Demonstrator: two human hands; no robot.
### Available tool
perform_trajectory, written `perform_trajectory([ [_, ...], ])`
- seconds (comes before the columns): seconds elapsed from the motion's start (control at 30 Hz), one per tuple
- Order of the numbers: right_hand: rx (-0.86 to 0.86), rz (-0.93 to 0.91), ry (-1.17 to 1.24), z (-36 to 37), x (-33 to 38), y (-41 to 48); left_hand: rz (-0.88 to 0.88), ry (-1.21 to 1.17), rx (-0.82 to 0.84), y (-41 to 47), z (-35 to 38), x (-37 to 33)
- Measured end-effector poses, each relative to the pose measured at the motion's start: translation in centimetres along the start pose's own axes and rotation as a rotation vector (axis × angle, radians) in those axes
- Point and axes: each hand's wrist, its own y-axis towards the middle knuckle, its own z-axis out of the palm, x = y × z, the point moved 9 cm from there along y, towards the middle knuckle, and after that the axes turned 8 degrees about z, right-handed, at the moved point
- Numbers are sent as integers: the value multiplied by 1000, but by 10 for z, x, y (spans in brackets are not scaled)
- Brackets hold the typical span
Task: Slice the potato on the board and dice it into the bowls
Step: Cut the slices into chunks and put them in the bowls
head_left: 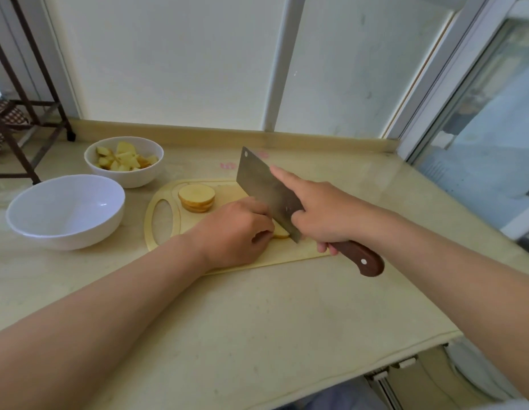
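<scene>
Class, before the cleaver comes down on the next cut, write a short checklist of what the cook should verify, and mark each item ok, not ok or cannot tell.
1. Right hand grips the steel cleaver with brown wooden handle: ok.
2. Left hand steadies the potato piece under the blade: ok.
3. Left fingertips clear of the edge: cannot tell, blade hides them.
4. Pale oval cutting board lies flat on the counter: ok.
5. Stack of round potato slices sits away from the blade: ok.
6. Empty white bowl is ready beside the board: ok.
</scene>
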Motion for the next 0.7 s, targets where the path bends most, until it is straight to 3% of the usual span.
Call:
perform_trajectory([
  [0.27, -45, -15, 39, -6, -10, -23, -23, 1, -13, -2, -2, 6],
  [0.7, 90, 58, -152, 5, 0, -39, -15, -14, -24, -2, -5, 5],
])
